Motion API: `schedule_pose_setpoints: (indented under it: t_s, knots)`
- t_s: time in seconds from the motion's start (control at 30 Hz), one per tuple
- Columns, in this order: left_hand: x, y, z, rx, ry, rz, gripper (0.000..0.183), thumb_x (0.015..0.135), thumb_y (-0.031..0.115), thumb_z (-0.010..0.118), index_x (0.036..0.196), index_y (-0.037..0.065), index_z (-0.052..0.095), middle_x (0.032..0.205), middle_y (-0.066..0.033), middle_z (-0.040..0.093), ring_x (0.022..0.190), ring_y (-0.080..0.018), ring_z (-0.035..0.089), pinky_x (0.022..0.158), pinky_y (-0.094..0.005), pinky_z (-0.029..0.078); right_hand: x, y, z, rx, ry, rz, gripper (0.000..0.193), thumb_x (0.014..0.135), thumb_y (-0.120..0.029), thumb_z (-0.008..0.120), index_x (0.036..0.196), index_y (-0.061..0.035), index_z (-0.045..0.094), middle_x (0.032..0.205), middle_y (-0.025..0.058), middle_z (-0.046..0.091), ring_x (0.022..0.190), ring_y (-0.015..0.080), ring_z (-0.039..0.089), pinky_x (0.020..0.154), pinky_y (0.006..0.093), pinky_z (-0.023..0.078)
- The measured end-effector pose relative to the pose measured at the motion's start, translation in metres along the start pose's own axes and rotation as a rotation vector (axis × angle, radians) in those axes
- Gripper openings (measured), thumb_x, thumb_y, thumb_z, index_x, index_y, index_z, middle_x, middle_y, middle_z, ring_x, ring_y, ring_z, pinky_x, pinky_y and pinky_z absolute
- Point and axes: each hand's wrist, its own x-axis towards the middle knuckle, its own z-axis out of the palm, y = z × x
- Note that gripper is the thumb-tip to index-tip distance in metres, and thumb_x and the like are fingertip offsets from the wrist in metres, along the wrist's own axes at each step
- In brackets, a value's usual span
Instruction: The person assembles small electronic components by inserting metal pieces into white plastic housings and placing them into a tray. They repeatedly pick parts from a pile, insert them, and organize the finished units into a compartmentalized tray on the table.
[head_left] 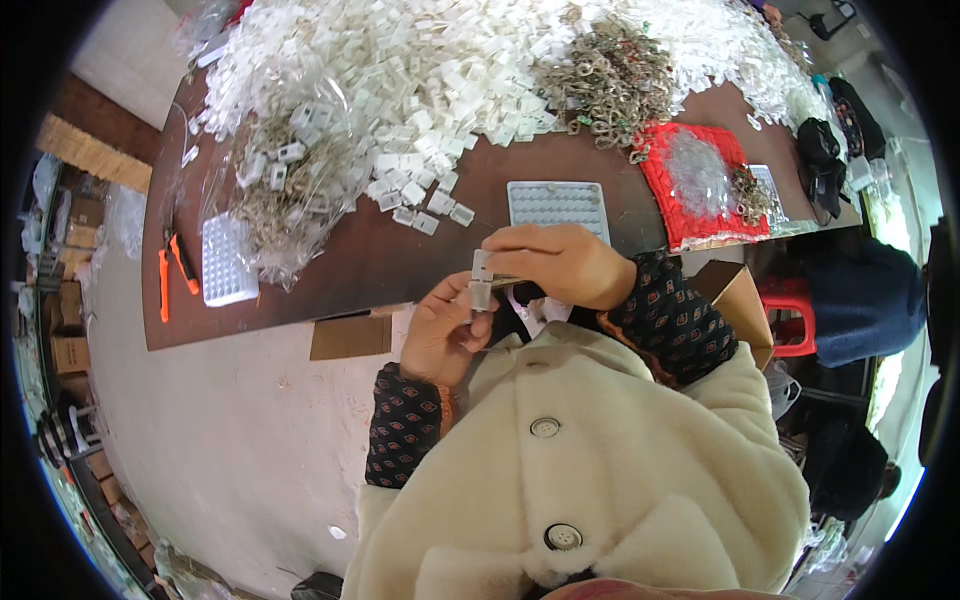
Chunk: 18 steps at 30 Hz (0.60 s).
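A brown table (345, 270) stands above a pale floor (240, 430), with a dimpled grey tray (557, 205) near its front edge. Beyond the tray spreads a pile (420, 65) of white pieces, with a heap (615, 85) of metal bits beyond it and slightly right. Well left of the tray, a clear bag (318, 235) holds metal bits and some white pieces; a white tray (228, 258) sits beside it, then orange pliers (184, 265). Right of the tray, a red mat (690, 230) bears clear plastic (698, 172) and more metal bits. Nearer the person on that side is a box (735, 305), its inside not readable.

Just short of the tray, the left hand (440, 325) pinches a white piece (481, 285) by its lower part; the right hand (568, 265) has fingertips at its upper end, but whether they grip I cannot tell.
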Motion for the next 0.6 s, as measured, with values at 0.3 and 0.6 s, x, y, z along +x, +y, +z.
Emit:
schedule_pose_setpoints:
  t_s: [0.3, 0.6]
  knots:
    - [0.027, -0.016, 0.013, -0.047, 0.047, -0.036, 0.023, 0.096, 0.011, 0.061, 0.117, 0.003, 0.059, 0.102, -0.0119, 0.066, 0.077, -0.0142, 0.057, 0.063, -0.0271, 0.046, 0.024, 0.152, -0.043, -0.319, 0.405, 0.707, 0.023, 0.088, -0.018, 0.071, 0.102, -0.0038, 0.060, 0.089, 0.0123, 0.070, 0.078, 0.0307, 0.068, 0.070, 0.0385, 0.054]
    - [0.037, -0.009, 0.018, 0.028, 0.126, 0.002, 0.018, 0.098, 0.012, 0.056, 0.114, 0.003, 0.055, 0.102, -0.0106, 0.064, 0.076, -0.0127, 0.055, 0.060, -0.0249, 0.045, 0.022, 0.166, -0.067, -0.079, 0.622, 0.646, 0.022, 0.088, -0.010, 0.071, 0.108, -0.0049, 0.063, 0.086, 0.0075, 0.072, 0.076, 0.0143, 0.069, 0.066, 0.0286, 0.054]
